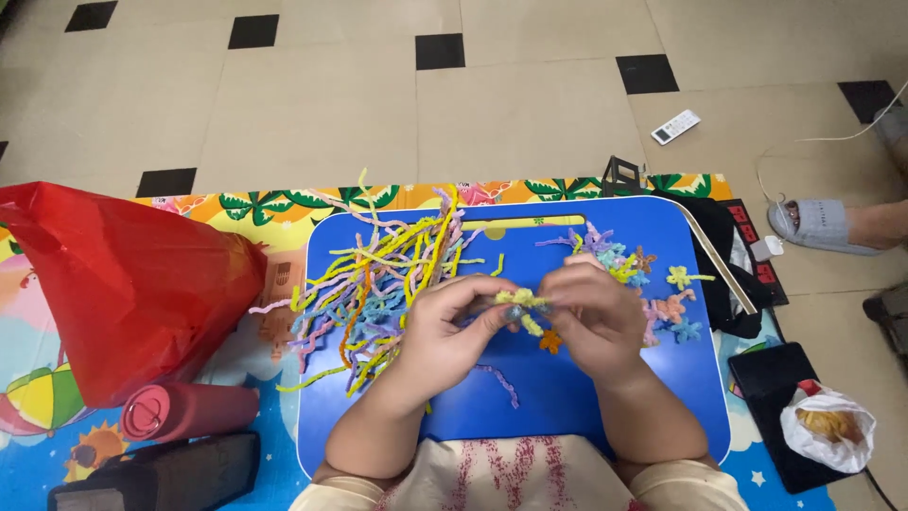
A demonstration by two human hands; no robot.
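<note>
Squarely between both fingers (pixel 492 317): yellow pipe-cleaner twist (pixel 522 301)

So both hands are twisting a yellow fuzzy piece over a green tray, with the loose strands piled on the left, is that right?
Not quite: the tray is blue, not green, as the head view shows. The rest holds: both the left hand and right hand pinch a yellow fuzzy piece, with loose strands piled on the left.
</note>
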